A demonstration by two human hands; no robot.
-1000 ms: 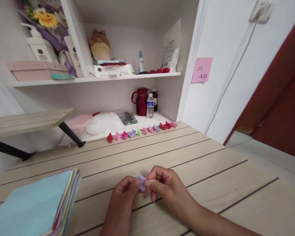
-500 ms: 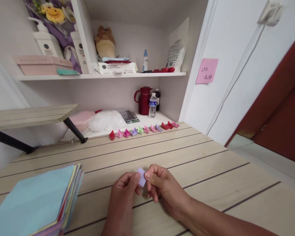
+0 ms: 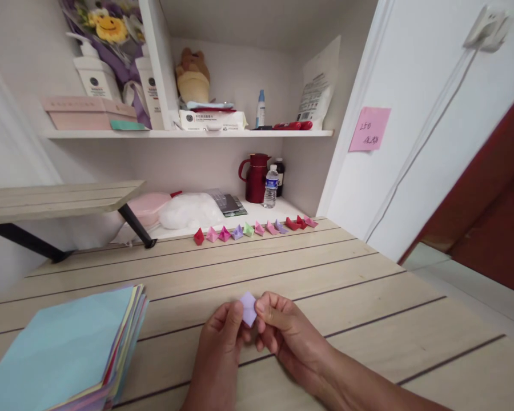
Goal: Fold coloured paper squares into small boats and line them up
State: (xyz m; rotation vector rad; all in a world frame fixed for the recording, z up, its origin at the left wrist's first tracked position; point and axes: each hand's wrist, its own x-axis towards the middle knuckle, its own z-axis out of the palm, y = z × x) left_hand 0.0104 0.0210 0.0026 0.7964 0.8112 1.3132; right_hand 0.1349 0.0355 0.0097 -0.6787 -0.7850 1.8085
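Observation:
A small folded square of lilac origami paper (image 3: 249,309) is held up between my two hands, one corner pointing away from me. My left hand (image 3: 223,337) pinches its left edge between thumb and fingers. On the opposite edge, my right hand (image 3: 285,328) grips it the same way, with the lower fingers curled beneath. A row of small folded paper boats (image 3: 237,232) in red, pink, lilac and green stands along the table's far edge. To the left lies a stack of coloured paper sheets (image 3: 68,337), light blue on top.
The striped wooden table (image 3: 360,291) spans the foreground. A raised wooden stand (image 3: 64,200) is at the left. Behind, a white shelf holds a red jug (image 3: 256,178), a water bottle (image 3: 271,187) and a plastic bag (image 3: 191,211). A pink note (image 3: 370,129) sticks to the wall.
The view has shifted slightly, so the surroundings sit a little further right. Both hands still pinch the lilac paper, and more of its face now shows between the fingers.

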